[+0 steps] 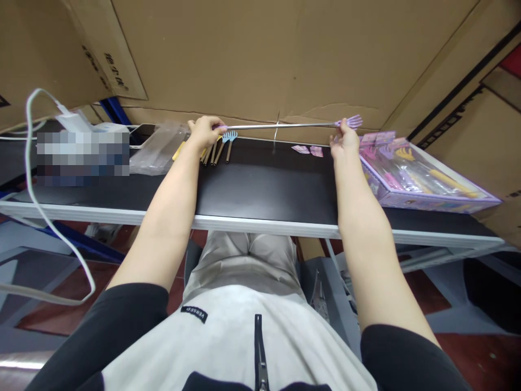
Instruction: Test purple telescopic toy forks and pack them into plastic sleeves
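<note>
A telescopic back scratcher (280, 126) with a thin metal rod is stretched out level above the far side of the black table. My left hand (205, 132) is closed round its purple handle end. At the other end, my right hand (345, 137) grips it just below the purple claw head, whose prongs point right. Beneath and beside my left hand lie several back scratchers with blue claw heads (230, 137) and dark rods, plus yellow parts partly hidden by my wrist. Two small pink cards (308, 151) lie on the table near my right hand.
An open purple display box (431, 202) of wrapped back scratchers stands at the right. Clear plastic bags (152, 152) lie left of my left hand. A white cable (30, 163) loops over the table's left end. Cardboard (260, 60) walls the back.
</note>
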`<state>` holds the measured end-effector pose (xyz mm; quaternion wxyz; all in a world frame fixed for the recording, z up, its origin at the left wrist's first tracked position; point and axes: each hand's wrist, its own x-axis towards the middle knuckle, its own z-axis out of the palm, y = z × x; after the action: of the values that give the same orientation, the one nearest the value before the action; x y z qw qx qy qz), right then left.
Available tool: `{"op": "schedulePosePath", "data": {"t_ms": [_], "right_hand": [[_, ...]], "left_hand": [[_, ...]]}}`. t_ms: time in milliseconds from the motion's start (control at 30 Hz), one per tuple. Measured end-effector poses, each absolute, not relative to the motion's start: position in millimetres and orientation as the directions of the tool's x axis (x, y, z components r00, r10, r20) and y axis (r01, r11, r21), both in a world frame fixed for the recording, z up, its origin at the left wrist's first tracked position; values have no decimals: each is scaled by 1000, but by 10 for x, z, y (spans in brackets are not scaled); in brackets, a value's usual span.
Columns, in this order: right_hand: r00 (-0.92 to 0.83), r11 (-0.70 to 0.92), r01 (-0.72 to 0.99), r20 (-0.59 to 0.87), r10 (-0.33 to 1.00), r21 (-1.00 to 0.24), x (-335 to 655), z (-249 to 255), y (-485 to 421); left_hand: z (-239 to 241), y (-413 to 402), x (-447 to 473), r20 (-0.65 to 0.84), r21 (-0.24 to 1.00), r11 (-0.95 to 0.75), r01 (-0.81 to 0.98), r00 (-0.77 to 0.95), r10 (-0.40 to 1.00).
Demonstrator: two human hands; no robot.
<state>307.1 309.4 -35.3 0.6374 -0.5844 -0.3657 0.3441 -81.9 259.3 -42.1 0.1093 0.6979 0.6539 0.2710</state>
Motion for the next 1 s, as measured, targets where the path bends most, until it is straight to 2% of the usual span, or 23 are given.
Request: {"op": "schedulePosePath", "data": {"t_ms": [133,300,467,600,700,867,1000], "right_hand": [[547,171,-302,-24,837,-938,3079,-373,3014],[488,168,-422,-67,870,-891,2887,-378,2931],[265,87,-354,-11,964,-931,2289,-488,2846],[192,170,-274,119,974,-947,1964,-655,2860],[202,159,-225,114,973,-961,1944,-694,2848],[239,104,-249,43,970,-963,1976,-591,2751],[311,148,-270,60,949,-951,2207,-485,2860]], "left_hand": [[-467,2641,-906,233,516,-101,850,-26,972],[-486,2660,-852,240,523,-142,840,14,971],[-419,2666,-479,357,523,-328,786,147,923],[-373,2626,-247,386,500,-387,775,200,900],[-386,2609,-213,366,513,-371,774,194,910],[-445,2650,-293,347,528,-363,768,195,917],[-477,2681,-512,323,533,-266,803,98,941]]}}
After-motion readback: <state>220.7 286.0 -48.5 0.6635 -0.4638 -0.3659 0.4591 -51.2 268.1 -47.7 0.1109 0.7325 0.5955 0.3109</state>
